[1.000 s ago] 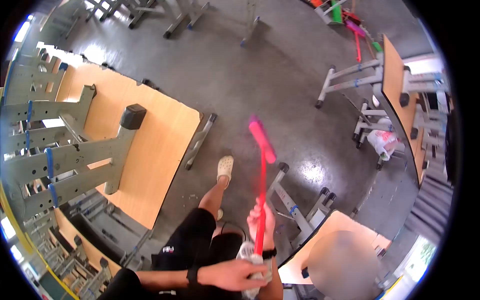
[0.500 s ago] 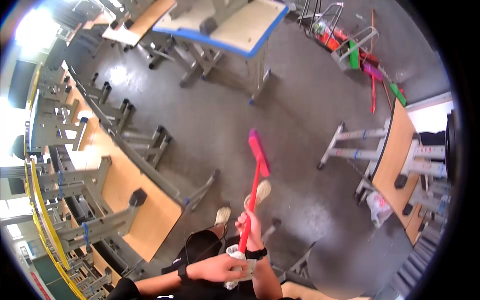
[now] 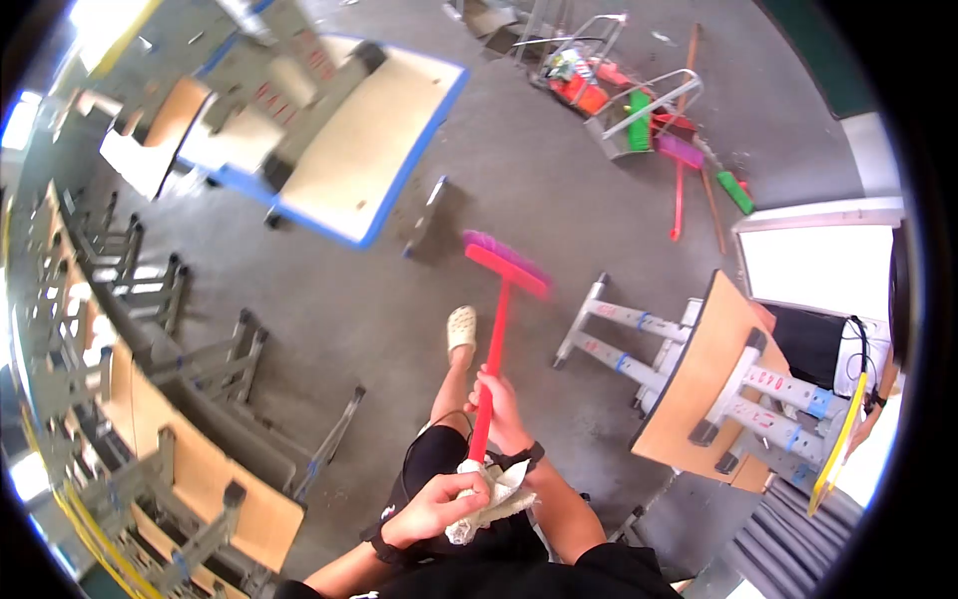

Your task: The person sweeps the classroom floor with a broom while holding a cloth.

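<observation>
A red broom reaches away from me, its head (image 3: 506,268) with purple bristles lying crosswise near the floor. My right hand (image 3: 504,411) is closed round the red handle (image 3: 496,344) partway along. Closer to my body, my left hand (image 3: 436,511) is closed at the handle's near end, where a crumpled white cloth (image 3: 504,496) is bunched. The cloth hides part of the fingers and the handle's tip. One foot in a cream clog (image 3: 461,331) stands left of the handle.
A blue-edged desk (image 3: 374,145) with another desk upturned on it stands ahead left. Desks with metal legs line the left side. At right is a wooden desk (image 3: 679,389); brooms and a green brush (image 3: 735,193) lie beyond it.
The broom head has swung from nearly lengthwise to crosswise and moved forward. A clogged foot has stepped ahead. My view has turned right, so the desks appear shifted left. Both hands keep their hold.
</observation>
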`<state>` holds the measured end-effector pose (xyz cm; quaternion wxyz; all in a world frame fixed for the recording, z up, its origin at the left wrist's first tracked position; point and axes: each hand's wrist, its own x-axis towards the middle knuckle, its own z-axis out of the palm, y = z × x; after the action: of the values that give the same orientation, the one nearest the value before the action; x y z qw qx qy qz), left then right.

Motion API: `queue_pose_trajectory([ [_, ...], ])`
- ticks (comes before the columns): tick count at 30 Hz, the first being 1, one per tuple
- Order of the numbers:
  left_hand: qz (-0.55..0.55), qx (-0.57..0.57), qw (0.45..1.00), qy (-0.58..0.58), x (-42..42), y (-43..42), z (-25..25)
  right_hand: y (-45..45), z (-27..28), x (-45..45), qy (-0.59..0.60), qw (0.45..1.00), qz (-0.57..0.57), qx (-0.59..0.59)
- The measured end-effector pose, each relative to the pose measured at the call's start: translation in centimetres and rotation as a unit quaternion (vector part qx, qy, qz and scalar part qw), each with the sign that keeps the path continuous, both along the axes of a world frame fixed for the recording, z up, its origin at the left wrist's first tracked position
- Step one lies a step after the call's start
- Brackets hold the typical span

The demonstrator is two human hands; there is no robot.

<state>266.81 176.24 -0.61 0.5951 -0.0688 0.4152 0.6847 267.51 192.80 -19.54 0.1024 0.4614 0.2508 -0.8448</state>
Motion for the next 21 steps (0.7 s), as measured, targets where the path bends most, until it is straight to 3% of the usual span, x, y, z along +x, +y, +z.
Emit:
queue_pose_trajectory([
  [1,0.008,0.014,1.0,-0.012,-2.5,1.8,-0.7,2.0,-0.3,-2.4,0.015,1.0,-0.001,0.005],
  [4,-0.049,-0.001,0.991,0.128,-8.6,8.3,-3.6,7.9,-1.5,-8.5,0.011,1.0,-0.023,-0.016],
  [7,-0.037,-0.028,0.994,0.098,-14.5,14.5,-3.5,12.5,-2.7,-13.1,0.048,0.998,-0.027,-0.025],
  [10,-0.036,-0.084,0.995,0.042,-18.2,17.5,-3.6,15.4,0.0,-17.3,0.052,0.998,0.019,-0.003],
  [12,-0.015,-0.094,0.992,0.077,-20.7,19.7,-4.1,17.5,-0.1,-19.4,0.034,0.997,0.03,-0.055],
  [13,-0.059,-0.114,0.988,0.082,-22.4,20.5,-3.9,18.4,0.0,-20.6,0.022,0.995,0.031,-0.091],
  [15,-0.07,-0.169,0.983,0.017,-25.2,22.8,-2.8,20.0,-1.1,-23.0,0.026,0.993,0.03,-0.115],
  [18,-0.044,-0.171,0.981,0.079,-29.2,28.1,-3.6,24.2,-1.8,-28.5,0.013,0.995,0.089,-0.051],
  [20,-0.079,-0.194,0.978,0.015,-32.8,33.8,-2.3,28.3,-0.7,-30.4,0.008,0.989,0.15,-0.015],
  [21,-0.075,-0.215,0.974,-0.003,-34.2,35.6,-1.9,28.7,0.8,-29.7,-0.028,0.991,0.125,-0.037],
])
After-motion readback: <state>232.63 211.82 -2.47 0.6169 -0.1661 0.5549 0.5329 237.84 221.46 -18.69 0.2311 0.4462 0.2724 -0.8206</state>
